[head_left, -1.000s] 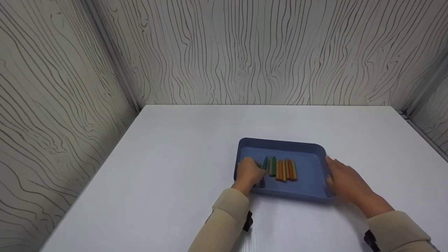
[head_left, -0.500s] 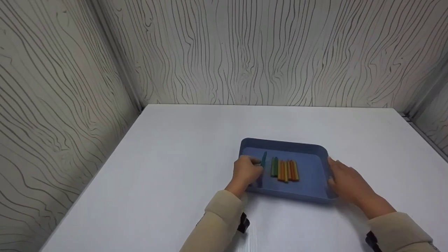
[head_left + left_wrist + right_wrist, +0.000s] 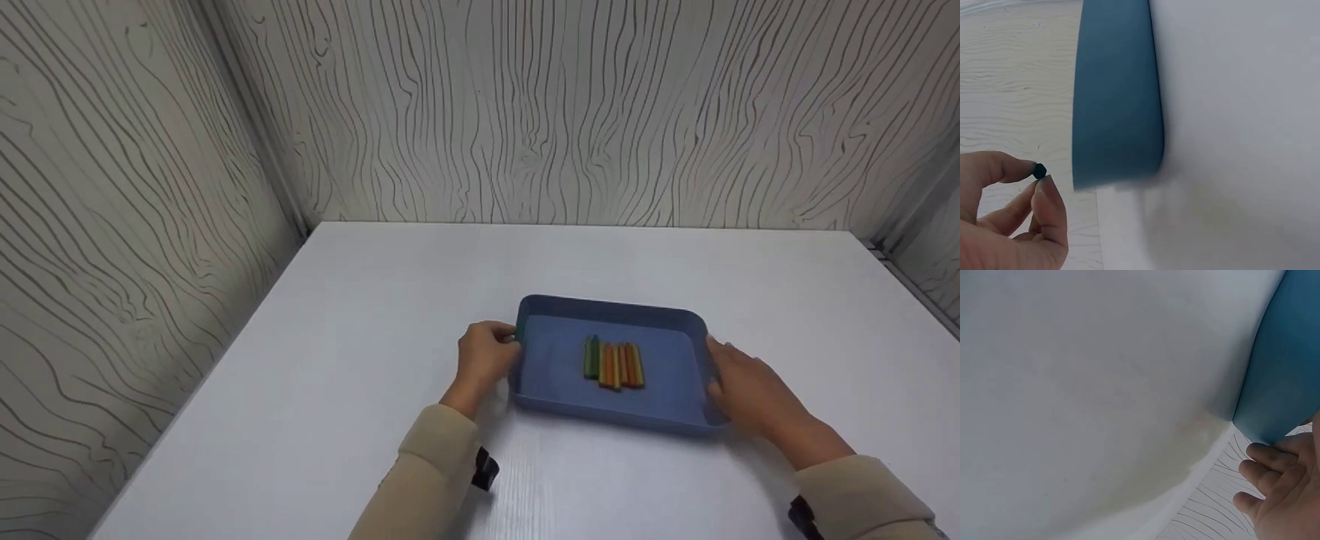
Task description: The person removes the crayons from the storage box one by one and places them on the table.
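Note:
In the head view my left hand point(image 3: 484, 356) is just outside the left wall of a blue tray point(image 3: 615, 417). It pinches a dark teal crayon between thumb and fingers; the left wrist view shows the end of that crayon point(image 3: 1040, 171). Several crayons point(image 3: 613, 366) lie side by side in the middle of the tray, green at the left, then orange, yellow and red. My right hand point(image 3: 754, 390) rests against the tray's right wall. Loosely bent fingers point(image 3: 1266, 458) show beside that wall in the right wrist view; the thumb is mostly hidden there.
The tray stands on a white table point(image 3: 337, 360), right of its middle. Panels with a wood-grain pattern point(image 3: 525, 112) rise behind the table and along its sides. A dark wrist strap piece point(image 3: 486, 470) sits under the left sleeve.
My left hand has lifted the teal crayon from beside the green ones and carried it left, out over the tray's left rim. The right hand stays at the tray's right wall.

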Demonstrator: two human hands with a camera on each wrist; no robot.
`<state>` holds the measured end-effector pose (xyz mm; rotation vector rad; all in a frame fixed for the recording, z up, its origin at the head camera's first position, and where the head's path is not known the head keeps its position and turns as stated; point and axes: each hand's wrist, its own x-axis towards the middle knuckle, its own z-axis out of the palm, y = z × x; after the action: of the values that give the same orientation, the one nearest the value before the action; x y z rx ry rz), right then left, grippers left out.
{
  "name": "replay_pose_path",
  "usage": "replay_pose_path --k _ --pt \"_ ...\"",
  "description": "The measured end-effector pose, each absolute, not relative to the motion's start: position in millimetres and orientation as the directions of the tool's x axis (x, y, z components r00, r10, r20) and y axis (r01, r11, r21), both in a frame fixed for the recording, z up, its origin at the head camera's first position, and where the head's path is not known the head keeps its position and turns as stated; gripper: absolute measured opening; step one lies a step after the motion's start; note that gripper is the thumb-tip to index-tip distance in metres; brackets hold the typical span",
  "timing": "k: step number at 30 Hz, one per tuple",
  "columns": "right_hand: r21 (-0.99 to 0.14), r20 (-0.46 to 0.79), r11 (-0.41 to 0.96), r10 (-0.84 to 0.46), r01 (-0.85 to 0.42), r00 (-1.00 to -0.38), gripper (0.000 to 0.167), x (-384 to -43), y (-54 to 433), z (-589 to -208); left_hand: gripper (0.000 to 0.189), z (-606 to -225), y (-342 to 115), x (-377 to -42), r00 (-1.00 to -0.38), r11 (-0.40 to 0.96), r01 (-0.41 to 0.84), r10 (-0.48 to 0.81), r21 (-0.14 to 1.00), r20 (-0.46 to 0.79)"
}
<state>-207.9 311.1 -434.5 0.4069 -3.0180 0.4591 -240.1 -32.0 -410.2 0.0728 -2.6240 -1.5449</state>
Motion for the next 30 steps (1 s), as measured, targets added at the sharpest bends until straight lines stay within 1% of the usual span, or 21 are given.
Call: replay_pose_path --k 4,11,19,30 --pt "-0.267 0.096 0.924 -0.255 -0.272 -0.962 0.057 -208.5 311.6 -434.3 0.025 -414.5 -42.8 -242.4 -0.991 0.502 -0.011 -0.123 0.865 0.059" --pt "-0.264 0.085 0.927 -0.253 -0.266 -0.964 0.057 -209.6 311.1 -433.9 0.021 -424.6 -50.4 -242.8 -0.985 0.521 -0.083 -0.172 0.850 0.010" --pt "-0.274 0.072 0.925 -0.254 -0.264 -0.964 0.058 -209.9 311.6 -434.3 0.021 -434.5 -52.1 -239.6 -0.988 0.553 -0.081 -0.157 0.829 0.008" --pt "-0.284 0.077 0.918 -0.265 -0.276 -0.961 0.057 -211.6 312.4 -434.6 0.020 -436.9 -48.1 -237.7 -0.987 0.568 -0.117 -0.159 0.815 -0.031"
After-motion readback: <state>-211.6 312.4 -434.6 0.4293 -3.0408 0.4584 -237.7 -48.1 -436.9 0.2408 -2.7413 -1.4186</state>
